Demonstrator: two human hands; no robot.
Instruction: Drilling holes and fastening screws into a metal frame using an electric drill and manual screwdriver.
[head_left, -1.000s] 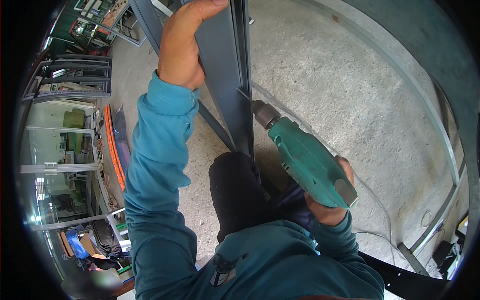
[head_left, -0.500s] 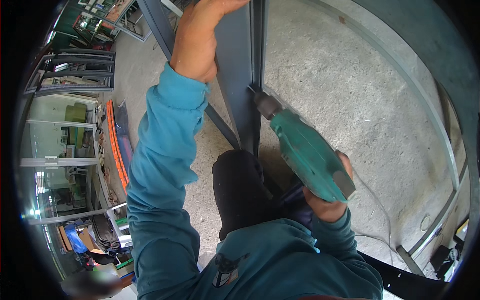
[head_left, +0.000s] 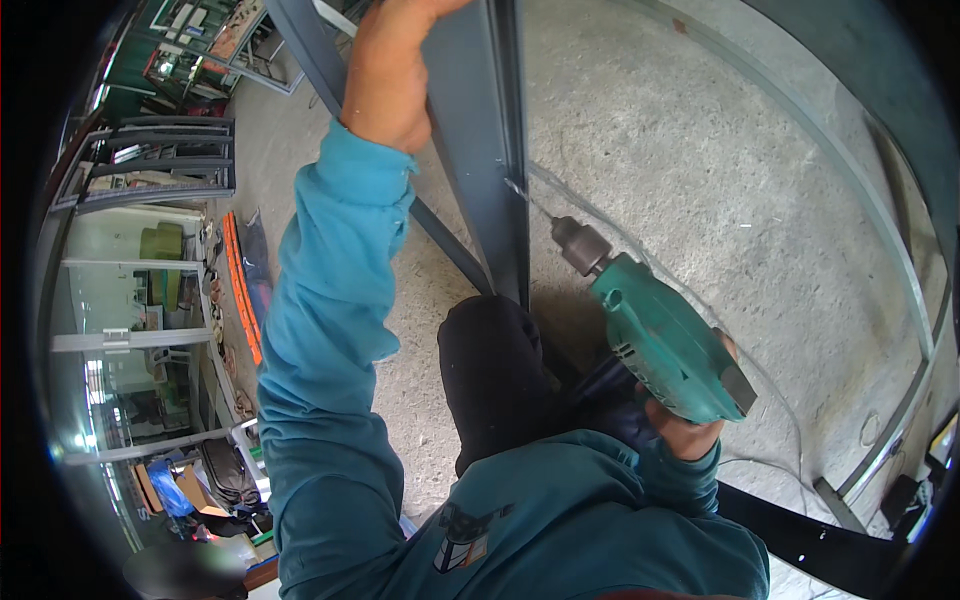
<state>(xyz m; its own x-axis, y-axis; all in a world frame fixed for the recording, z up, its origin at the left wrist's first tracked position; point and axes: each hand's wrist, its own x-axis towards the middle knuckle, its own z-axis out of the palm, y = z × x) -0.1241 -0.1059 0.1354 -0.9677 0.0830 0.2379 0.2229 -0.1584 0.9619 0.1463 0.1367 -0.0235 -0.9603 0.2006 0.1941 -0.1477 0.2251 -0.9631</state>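
A green power drill (head_left: 670, 335) is in my right hand (head_left: 685, 430), whose fingers wrap round its handle, mostly hidden under the drill body. From its dark chuck (head_left: 580, 245) a thin drill bit (head_left: 540, 206) points up and left. The bit's tip meets the side of a dark grey metal profile (head_left: 475, 130), which stretches away from my knee. My left hand (head_left: 395, 75) is at the top edge, over the profile's left side; its fingers run out of the picture, so their grip cannot be seen.
A power cord (head_left: 770, 385) trails over the concrete floor (head_left: 690, 150) on the right. A long metal bar (head_left: 850, 180) curves along the right side. Dark frames (head_left: 165, 155) are stacked at the left, near an orange strip (head_left: 240, 290). Boxes and a bag (head_left: 228, 475) lie lower left.
The drill has moved back, down and to the right, with my right hand. More of the bit now shows between chuck and profile. My left hand has shifted slightly up in the picture.
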